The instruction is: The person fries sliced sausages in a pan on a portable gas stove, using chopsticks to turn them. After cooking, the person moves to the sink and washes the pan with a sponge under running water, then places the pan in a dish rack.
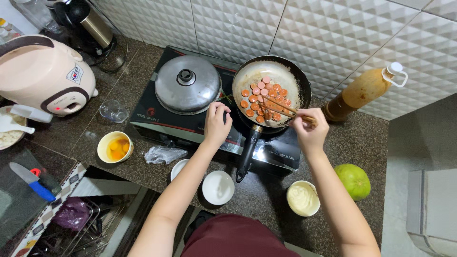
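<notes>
Head view — your right hand [310, 131] pinches wooden chopsticks [285, 110] over sliced orange sausage rounds [266, 99] in the black frying pan [248, 78]; left hand [216, 124], fingers curled, rests on the stove's edge — turning slices comes next, I judge.

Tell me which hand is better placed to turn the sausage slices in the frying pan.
The right hand, probably. It holds the chopsticks, whose tips already lie among the sausage slices in the frying pan. The left hand rests on the stove beside the pan and holds nothing.
</notes>
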